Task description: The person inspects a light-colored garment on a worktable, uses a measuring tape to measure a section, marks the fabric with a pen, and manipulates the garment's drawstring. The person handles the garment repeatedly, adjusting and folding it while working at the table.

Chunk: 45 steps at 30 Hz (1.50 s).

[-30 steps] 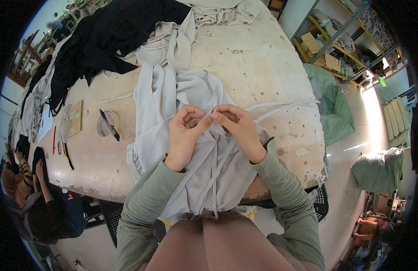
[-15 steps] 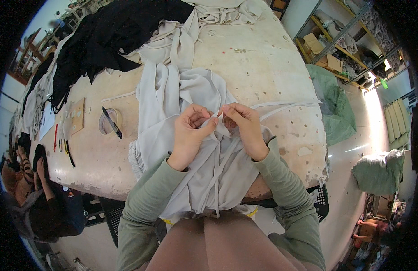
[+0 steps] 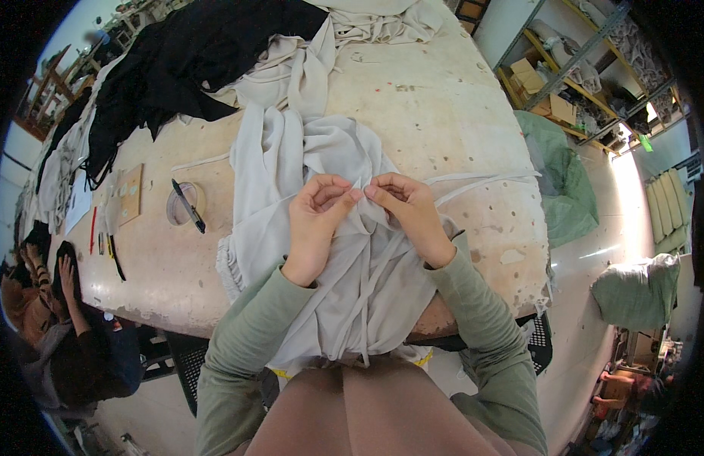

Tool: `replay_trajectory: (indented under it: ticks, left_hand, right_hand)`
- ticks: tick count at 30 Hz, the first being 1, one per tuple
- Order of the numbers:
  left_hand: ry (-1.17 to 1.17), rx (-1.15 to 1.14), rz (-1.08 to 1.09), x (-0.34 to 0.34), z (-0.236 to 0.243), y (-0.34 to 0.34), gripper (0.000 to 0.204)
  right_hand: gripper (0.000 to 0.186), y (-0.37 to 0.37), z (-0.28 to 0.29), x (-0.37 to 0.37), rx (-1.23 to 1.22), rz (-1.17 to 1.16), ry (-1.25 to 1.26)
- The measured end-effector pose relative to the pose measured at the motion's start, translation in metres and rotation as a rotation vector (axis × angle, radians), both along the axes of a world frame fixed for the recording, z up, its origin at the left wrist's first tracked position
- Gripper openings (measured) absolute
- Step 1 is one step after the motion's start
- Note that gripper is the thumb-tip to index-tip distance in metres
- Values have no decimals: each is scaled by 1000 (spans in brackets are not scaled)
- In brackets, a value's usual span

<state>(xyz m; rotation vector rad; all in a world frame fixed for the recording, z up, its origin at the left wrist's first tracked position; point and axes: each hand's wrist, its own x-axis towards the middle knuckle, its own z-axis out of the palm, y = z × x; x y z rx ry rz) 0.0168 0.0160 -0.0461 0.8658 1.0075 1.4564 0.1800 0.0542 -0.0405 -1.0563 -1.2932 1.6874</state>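
A light grey garment lies bunched in folds over the table's near edge and hangs down toward my lap. Above its middle, my left hand pinches a bit of the pale fabric between thumb and forefinger. Close beside it, my right hand pinches the same cloth, its fingertips almost meeting the left ones. A small peak of fabric shows between the two hands. Narrow grey straps trail from the garment to the right across the table, and another strip runs down its front.
On the worn table lie a tape roll with a black pen across it, a brown card and a red pencil. Black cloth is heaped far left. A co-worker's hand rests at lower left. Shelves stand at right.
Both hands have shifted their pinch slightly along the fabric, and the right fingers have curled in more. The garment's bulk has stayed in place.
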Motion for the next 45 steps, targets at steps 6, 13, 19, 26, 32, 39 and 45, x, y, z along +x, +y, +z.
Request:
replay_trajectory:
  ticks: [6, 13, 19, 26, 32, 39, 45]
  left_hand:
    - [16, -4, 28, -1, 1, 0, 16]
    - [14, -14, 23, -1, 3, -1, 16]
    - [20, -19, 14, 0, 6, -1, 17]
    - [77, -11, 40, 0, 10, -3, 18]
    - [144, -18, 30, 0, 10, -3, 17]
    - [36, 13, -5, 1, 5, -2, 18]
    - [5, -5, -41, 1, 1, -2, 17]
  right_hand:
    - [16, 1, 0, 0, 14, 19, 47]
    - [16, 0, 1, -1, 58, 4, -1]
    - [16, -1, 3, -1, 62, -13, 3]
    - [17, -2, 1, -4, 117, -47, 0]
    - [19, -1, -2, -4, 182, -67, -1]
    - [18, -1, 0, -3, 54, -50, 65]
    - [18, -3, 6, -1, -65, -16, 102]
